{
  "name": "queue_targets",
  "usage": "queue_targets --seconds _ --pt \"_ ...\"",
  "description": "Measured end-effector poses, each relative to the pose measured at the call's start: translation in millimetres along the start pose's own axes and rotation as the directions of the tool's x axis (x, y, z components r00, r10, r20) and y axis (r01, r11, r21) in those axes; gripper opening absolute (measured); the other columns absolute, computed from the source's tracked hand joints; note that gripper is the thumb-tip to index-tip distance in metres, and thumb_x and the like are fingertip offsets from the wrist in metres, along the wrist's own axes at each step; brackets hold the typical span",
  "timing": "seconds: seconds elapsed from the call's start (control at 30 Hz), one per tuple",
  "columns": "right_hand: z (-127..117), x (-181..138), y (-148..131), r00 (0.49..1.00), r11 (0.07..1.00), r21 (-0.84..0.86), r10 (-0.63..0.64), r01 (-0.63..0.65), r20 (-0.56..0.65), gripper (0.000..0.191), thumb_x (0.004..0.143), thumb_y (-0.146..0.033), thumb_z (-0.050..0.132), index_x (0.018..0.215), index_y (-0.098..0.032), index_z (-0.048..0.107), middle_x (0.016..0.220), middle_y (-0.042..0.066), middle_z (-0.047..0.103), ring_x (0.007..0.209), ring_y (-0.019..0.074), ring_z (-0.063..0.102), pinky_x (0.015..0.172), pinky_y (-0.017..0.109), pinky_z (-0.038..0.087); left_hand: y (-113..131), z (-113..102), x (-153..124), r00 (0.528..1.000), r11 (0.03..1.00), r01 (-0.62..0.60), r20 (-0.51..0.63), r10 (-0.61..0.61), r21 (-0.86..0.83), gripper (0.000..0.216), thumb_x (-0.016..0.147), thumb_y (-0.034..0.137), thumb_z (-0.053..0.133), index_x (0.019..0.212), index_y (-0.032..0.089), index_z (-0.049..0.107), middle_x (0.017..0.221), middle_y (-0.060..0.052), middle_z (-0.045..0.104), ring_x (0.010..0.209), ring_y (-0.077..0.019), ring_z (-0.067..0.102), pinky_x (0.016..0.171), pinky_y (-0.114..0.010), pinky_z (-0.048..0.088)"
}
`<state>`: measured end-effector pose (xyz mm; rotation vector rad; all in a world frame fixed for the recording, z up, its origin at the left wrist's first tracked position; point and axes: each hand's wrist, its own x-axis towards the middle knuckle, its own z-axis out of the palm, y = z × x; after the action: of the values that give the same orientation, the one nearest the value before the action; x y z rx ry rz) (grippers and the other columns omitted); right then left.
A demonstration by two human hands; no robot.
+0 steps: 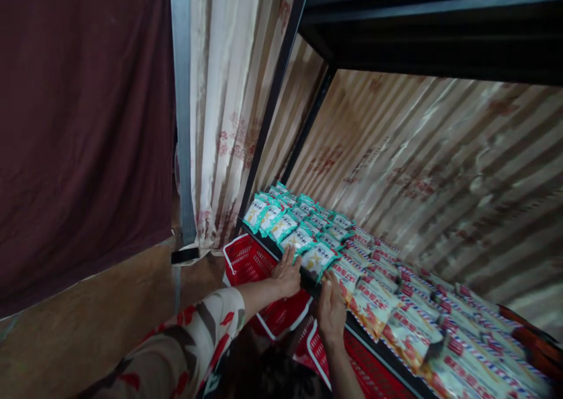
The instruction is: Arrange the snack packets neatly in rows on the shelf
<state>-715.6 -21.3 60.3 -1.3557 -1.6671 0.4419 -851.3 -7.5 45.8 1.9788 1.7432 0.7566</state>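
Note:
Rows of green-and-white snack packets [281,227] lean on the left end of a low black shelf. At the front edge, my left hand [288,274] rests with its fingers stretched against the lower part of one green packet [298,239]. My right hand [331,308] is to the right, its fingers extended up to the lower right corner of the neighbouring green packet [318,259]. Neither hand appears to grip a packet. The thumbs are hard to make out. Red-and-white snack packets [373,300] stand right beside my right hand.
Red plastic baskets [250,258] sit below the shelf's front edge, under my arms. An upper black shelf [431,41] hangs overhead. Behind the rack is a pleated patterned curtain [404,152]. A dark maroon cloth [83,123] hangs at the left beside a grey post [182,111].

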Motion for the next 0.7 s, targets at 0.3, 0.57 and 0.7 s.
queue_targets --seconds 0.3,0.57,0.7 --pt "-3.6 10.6 -32.4 0.991 0.994 0.099 0.066 -0.055 -0.117 0.076 0.086 -0.064 0.024 0.124 -0.006 0.054 0.132 0.020 0.049 0.124 0.0310 0.044 0.100 0.046 0.037 -29.7 -25.7 -11.8 0.999 0.999 0.035 -0.018 -0.036 -0.036 0.069 0.076 0.020 0.047 0.142 0.009 0.029 0.154 -0.012 0.010 0.141 -0.0298 0.006 0.115 -0.042 0.022" --pt "0.8 12.5 -53.1 0.990 0.978 0.203 0.076 -0.050 -0.123 0.074 0.085 -0.065 0.029 0.122 -0.006 0.055 0.128 0.019 0.052 0.116 0.0305 0.050 0.092 0.044 0.044 -38.6 -38.5 -14.0 0.997 0.996 0.076 -0.015 -0.077 -0.036 0.054 0.078 0.017 0.047 0.130 0.004 0.045 0.153 -0.018 0.012 0.136 -0.0350 0.025 0.109 -0.044 0.034" --pt "1.9 11.7 -34.4 0.993 0.986 0.155 0.075 -0.061 -0.086 0.073 0.087 -0.063 0.027 0.124 -0.007 0.054 0.123 0.019 0.056 0.102 0.0287 0.059 0.087 0.044 0.046 -32.8 -29.0 -13.5 0.998 1.000 0.017 -0.055 -0.019 -0.022 0.051 0.077 0.014 0.046 0.127 0.007 0.047 0.151 -0.017 0.019 0.134 -0.0330 0.030 0.107 -0.043 0.036"
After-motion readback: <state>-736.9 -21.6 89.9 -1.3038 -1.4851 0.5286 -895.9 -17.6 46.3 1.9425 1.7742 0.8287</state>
